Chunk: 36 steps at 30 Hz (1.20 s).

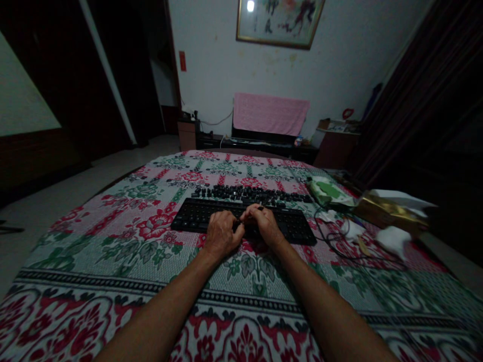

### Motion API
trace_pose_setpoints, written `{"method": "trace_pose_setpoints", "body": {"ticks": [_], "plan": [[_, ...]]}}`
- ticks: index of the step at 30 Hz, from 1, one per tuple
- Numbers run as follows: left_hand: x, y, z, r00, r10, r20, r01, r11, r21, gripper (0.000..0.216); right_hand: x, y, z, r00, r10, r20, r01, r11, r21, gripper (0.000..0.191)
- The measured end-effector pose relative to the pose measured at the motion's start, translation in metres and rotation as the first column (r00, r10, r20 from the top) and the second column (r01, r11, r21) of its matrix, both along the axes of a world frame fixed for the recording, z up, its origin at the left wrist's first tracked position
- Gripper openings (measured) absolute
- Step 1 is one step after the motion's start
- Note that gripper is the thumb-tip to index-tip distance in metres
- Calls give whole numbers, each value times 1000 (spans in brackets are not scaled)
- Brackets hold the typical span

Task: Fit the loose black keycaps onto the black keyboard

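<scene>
Black keyboard [196, 214], long axis crosswise, beneath 2 hands [221, 233] [264, 222], fingers [250, 210] curled, grip unclear.

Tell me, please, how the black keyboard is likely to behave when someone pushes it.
The black keyboard would probably stay stiff, being one flat slab. It seems unlikely to roll or tip, lying low on the patterned cloth, which might bunch.
</scene>
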<state>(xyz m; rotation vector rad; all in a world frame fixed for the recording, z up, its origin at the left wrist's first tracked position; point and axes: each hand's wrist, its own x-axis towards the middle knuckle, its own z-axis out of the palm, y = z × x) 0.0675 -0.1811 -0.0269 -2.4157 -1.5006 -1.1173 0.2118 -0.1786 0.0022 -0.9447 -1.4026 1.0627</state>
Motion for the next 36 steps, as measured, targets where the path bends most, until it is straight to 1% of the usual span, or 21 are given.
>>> {"method": "trace_pose_setpoints", "body": {"ticks": [3,7,10,13,16,18,19,20,21,23,25,27,29,31,36], "plan": [[-1,0,0,999,24,-46,-21,998,55,12,-3,-1,2,1000,-16,14,16,1000,2,22],[-3,-1,2,998,-29,-64,33,997,74,15,-4,-4,6,999,-42,3,42,996,-83,22],[-3,-1,4,994,-73,-78,81,992,96,22,-2,-4,8,996,-71,-59,60,984,-166,23],[-3,1,3,992,-91,-84,100,988,117,27,0,-2,7,986,-76,-152,41,975,-219,24],[-4,2,1,993,-94,-75,102,988,118,27,3,2,6,962,-80,-260,21,975,-221,21],[-4,2,1,993,-96,-69,103,989,104,25,4,3,6,943,-107,-314,46,979,-198,16],[-4,2,2,993,-97,-65,103,990,95,24,5,4,7,941,-130,-312,75,980,-184,14],[-4,2,2,993,-99,-60,104,991,84,23,6,4,8,948,-155,-279,110,979,-170,13],[-4,1,2,993,-101,-57,105,992,77,23,7,4,9,961,-175,-213,143,977,-157,13],[-4,1,3,993,-106,-54,110,991,73,23,8,3,11,984,-179,-2,177,975,-134,13],[-4,1,3,993,-107,-55,111,991,77,21,9,2,12,970,-118,212,147,981,-126,12],[-4,2,2,993,-107,-53,111,991,78,17,9,1,12,934,-44,355,94,988,-125,13],[-4,2,1,993,-104,-51,108,991,78,14,9,1,11,903,5,429,55,990,-127,14],[-4,2,1,993,-105,-52,109,991,81,13,11,1,9,886,32,462,32,991,-130,15],[-4,1,1,991,-123,-57,127,989,79,13,16,0,10,883,95,460,-28,988,-150,20]]}}
